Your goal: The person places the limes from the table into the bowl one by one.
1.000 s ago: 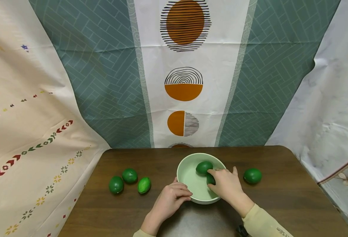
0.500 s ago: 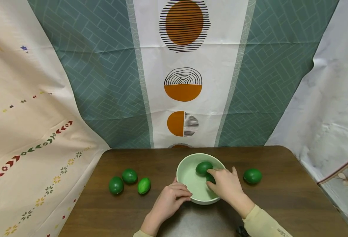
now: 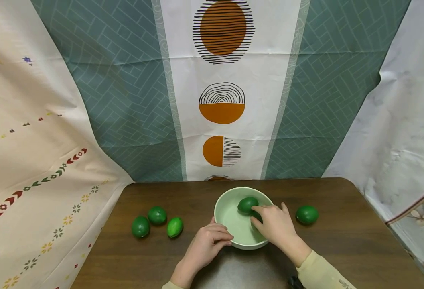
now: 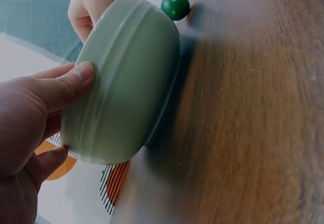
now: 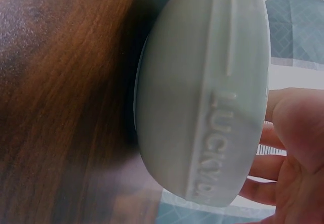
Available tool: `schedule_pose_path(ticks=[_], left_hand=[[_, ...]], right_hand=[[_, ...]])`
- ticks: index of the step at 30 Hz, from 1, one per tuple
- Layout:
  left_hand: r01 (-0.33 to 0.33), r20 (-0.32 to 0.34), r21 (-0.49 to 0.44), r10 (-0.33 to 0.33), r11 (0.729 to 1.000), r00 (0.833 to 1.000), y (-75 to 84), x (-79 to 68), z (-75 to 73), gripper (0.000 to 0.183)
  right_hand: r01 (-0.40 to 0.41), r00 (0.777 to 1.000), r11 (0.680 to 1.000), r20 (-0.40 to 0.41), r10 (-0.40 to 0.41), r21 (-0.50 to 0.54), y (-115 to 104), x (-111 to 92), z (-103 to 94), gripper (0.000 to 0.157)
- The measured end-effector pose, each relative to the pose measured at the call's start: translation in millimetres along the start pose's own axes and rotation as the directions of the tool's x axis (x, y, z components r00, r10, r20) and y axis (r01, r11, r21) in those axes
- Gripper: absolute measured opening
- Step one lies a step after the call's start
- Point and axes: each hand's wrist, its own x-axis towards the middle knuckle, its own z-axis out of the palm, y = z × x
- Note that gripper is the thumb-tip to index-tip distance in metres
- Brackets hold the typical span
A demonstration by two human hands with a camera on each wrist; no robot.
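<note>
A pale green bowl [image 3: 230,216] stands on the table, with raised lettering on its outer wall in the right wrist view. My left hand [image 3: 209,243] grips its near-left rim; in the left wrist view the thumb [image 4: 76,80] presses on the outside. Reaching over the right side of the rim, my right hand [image 3: 276,225] has its thumb and fingers around a dark green lime [image 3: 257,216] inside, which they partly cover. Another dark green lime [image 3: 247,204] lies in the bowl just beyond those fingertips. The bowl's wall hides the right fingertips in the right wrist view.
On the brown wooden table [image 3: 341,241], two dark green limes [image 3: 140,226] and a brighter one [image 3: 175,227] lie left of the bowl. One more dark lime [image 3: 307,215] lies right of it. A patterned cloth [image 3: 222,92] hangs behind the table's back edge.
My right thumb has moved slightly upward in the head view, covering more of the lime under the hand. My left hand and the bowl keep their places; the whole view has shifted slightly.
</note>
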Motion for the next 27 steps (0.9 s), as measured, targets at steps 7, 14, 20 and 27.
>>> schedule_pose_path(ticks=[7,14,20,27], left_hand=[[-0.014,-0.011,0.005,0.014,1.000,1.000,0.4,-0.1,-0.4,0.014],[0.000,-0.003,-0.004,0.000,1.000,1.000,0.9,-0.2,-0.5,0.014],[0.002,-0.004,-0.005,-0.002,1.000,1.000,0.7,-0.7,0.3,0.014],[-0.015,-0.011,0.002,0.015,1.000,1.000,0.3,-0.6,0.4,0.012]], right_hand=[[0.014,0.999,0.999,-0.029,-0.013,0.037,2.1,0.1,-0.2,0.030],[0.015,0.999,0.996,-0.033,-0.012,0.092,5.9,-1.0,0.1,0.028],[0.009,0.998,0.992,-0.060,-0.002,0.125,9.2,-2.5,-2.5,0.024],[-0.012,0.997,0.985,-0.074,0.025,0.172,11.9,-3.5,-6.8,0.022]])
